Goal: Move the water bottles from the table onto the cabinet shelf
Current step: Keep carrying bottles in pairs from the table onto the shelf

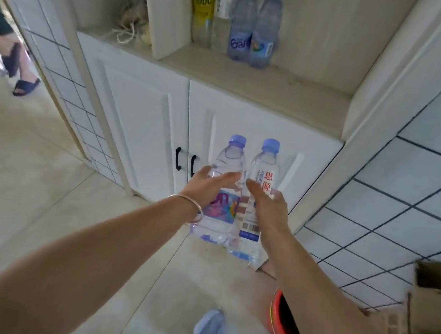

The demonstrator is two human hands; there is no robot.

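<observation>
My left hand (207,186) grips a clear water bottle with a purple label (228,168) and a purple-blue cap. My right hand (267,203) grips a clear water bottle with a white label (265,168) bearing red characters. Both bottles are upright, side by side, held in front of the white cabinet doors, below the shelf. On the cabinet shelf (270,87) stand two blue bottles (254,26), a yellow bottle (203,0) and a clear bottle (222,7) behind them.
An upright divider panel (164,6) splits the shelf; a bundle of cord (132,24) lies left of it. A red bucket (286,323) and a cardboard box (434,313) sit at the lower right. Another person's feet in dark sandals (21,75) are at the left. Tiled wall on the right.
</observation>
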